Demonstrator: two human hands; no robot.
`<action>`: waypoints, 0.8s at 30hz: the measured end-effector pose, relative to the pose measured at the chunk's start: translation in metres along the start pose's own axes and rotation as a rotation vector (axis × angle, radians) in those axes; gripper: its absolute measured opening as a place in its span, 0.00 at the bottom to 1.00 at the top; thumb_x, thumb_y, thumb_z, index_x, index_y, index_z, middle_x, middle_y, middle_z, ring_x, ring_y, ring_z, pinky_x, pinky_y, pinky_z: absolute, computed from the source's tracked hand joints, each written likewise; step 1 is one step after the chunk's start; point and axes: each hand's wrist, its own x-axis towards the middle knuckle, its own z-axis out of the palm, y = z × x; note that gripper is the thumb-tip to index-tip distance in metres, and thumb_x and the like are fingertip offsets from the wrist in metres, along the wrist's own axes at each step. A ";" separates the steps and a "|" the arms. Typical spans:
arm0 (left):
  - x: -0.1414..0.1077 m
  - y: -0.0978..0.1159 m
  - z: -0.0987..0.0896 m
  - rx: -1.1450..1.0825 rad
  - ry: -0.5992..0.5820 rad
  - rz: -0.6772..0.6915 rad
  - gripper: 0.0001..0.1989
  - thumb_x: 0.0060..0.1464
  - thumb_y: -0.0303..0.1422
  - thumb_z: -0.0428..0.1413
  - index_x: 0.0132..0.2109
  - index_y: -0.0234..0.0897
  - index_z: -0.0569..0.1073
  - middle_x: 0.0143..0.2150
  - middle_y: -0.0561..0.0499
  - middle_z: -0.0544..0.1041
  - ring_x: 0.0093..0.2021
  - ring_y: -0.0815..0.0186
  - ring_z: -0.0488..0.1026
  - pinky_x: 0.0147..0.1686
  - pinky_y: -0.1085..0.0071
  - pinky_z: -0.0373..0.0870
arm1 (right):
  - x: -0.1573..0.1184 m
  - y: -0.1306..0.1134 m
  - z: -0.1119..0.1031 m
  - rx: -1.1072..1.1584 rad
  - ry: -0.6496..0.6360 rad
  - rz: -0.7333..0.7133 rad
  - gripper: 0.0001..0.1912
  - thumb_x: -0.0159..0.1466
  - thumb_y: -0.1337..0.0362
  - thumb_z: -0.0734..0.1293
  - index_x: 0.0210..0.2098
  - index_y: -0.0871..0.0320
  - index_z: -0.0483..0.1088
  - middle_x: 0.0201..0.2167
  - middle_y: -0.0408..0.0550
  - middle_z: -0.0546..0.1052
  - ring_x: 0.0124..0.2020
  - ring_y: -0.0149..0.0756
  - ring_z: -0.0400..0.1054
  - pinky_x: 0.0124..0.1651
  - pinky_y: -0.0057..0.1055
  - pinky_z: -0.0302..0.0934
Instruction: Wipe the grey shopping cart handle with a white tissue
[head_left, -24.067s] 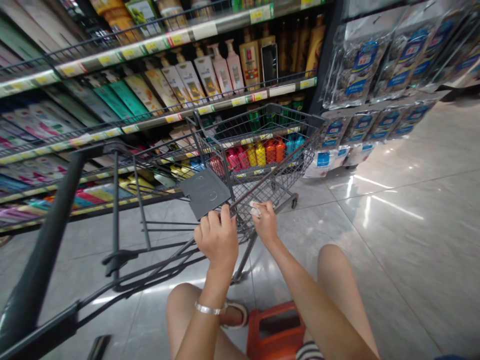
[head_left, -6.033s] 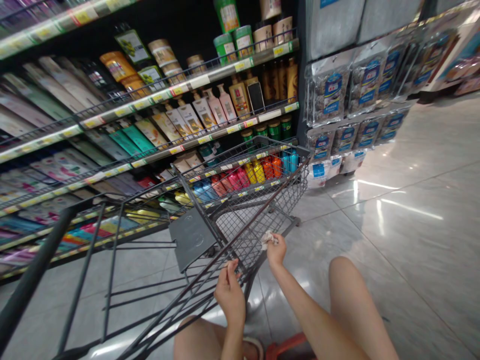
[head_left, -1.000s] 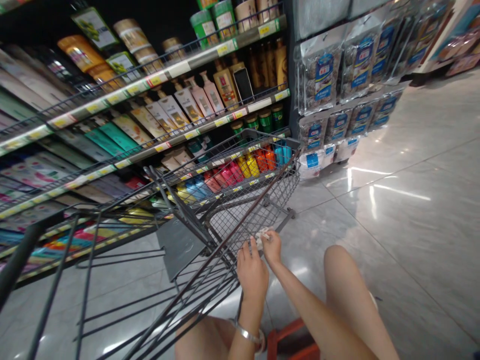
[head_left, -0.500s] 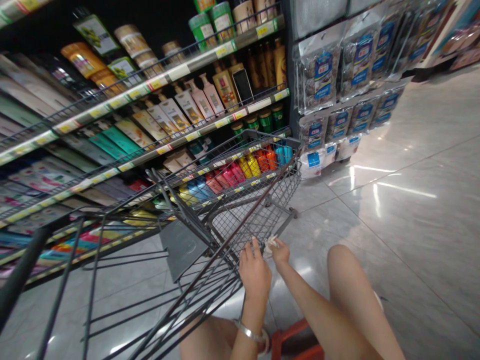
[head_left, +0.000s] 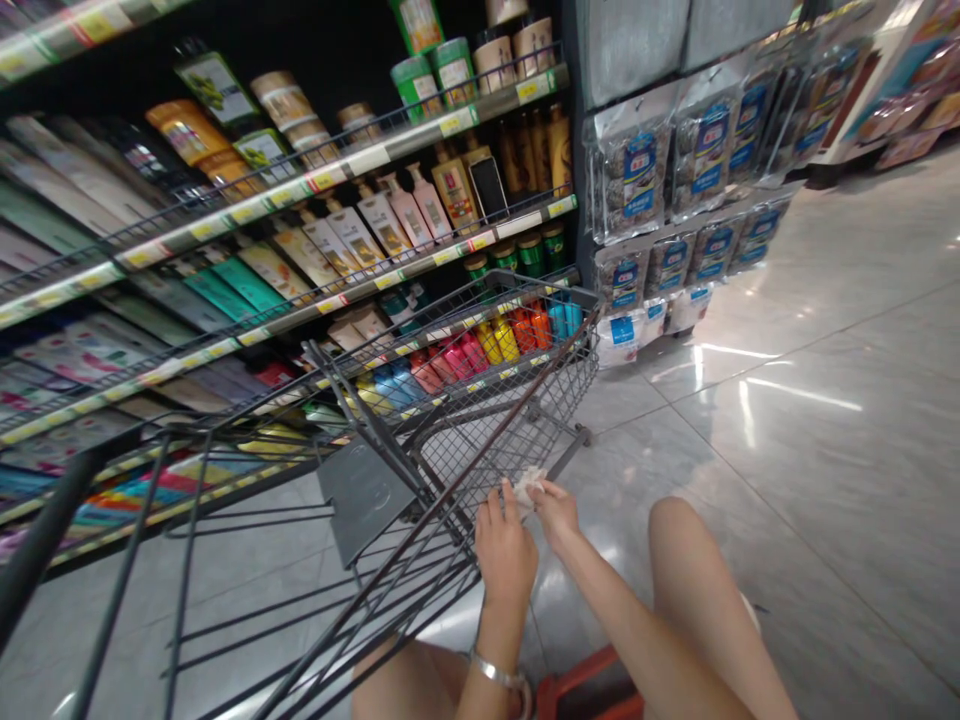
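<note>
A crumpled whitish cloth [head_left: 529, 488] is pinched in the fingers of my right hand [head_left: 557, 514], close to the side of a dark wire shopping cart [head_left: 491, 440]. Just to its left, my left hand [head_left: 507, 548] shows its back, its fingers bent over the cart's side wires, with the fingertips partly hidden. A silvery bangle [head_left: 495, 672] circles my left wrist. The cloth lies between the two hands, near the left fingertips.
Shelves of bottles [head_left: 390, 215] and jars rise behind the cart. Packs of scouring balls [head_left: 637, 180] hang at the right. My bare knees flank my arms above a red stool [head_left: 581, 685]. Grey shiny floor tiles [head_left: 810, 480] stretch to the right.
My right hand has moved slightly up and left with the cloth, closer to my left fingertips. The view has shifted a little; the left hand keeps its place at the cart.
</note>
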 end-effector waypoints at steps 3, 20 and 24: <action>-0.002 -0.001 0.000 -0.002 0.017 0.009 0.32 0.46 0.19 0.49 0.61 0.29 0.62 0.53 0.39 0.69 0.47 0.57 0.66 0.49 0.60 0.65 | 0.001 -0.026 -0.005 0.028 0.106 -0.051 0.22 0.43 0.55 0.70 0.35 0.63 0.75 0.30 0.51 0.79 0.30 0.38 0.70 0.34 0.32 0.63; -0.007 0.003 0.002 -0.043 0.032 -0.046 0.30 0.48 0.20 0.48 0.61 0.29 0.61 0.52 0.37 0.68 0.49 0.56 0.64 0.50 0.57 0.64 | 0.028 -0.028 0.009 -0.356 0.128 -0.502 0.06 0.49 0.69 0.61 0.26 0.57 0.69 0.32 0.47 0.70 0.38 0.37 0.65 0.48 0.36 0.59; -0.008 0.001 0.001 -0.031 0.023 -0.034 0.30 0.48 0.20 0.48 0.61 0.29 0.61 0.52 0.38 0.68 0.48 0.56 0.65 0.49 0.58 0.65 | 0.031 -0.021 0.011 -0.359 0.176 -0.466 0.04 0.48 0.70 0.61 0.25 0.57 0.65 0.31 0.46 0.67 0.37 0.37 0.64 0.46 0.35 0.59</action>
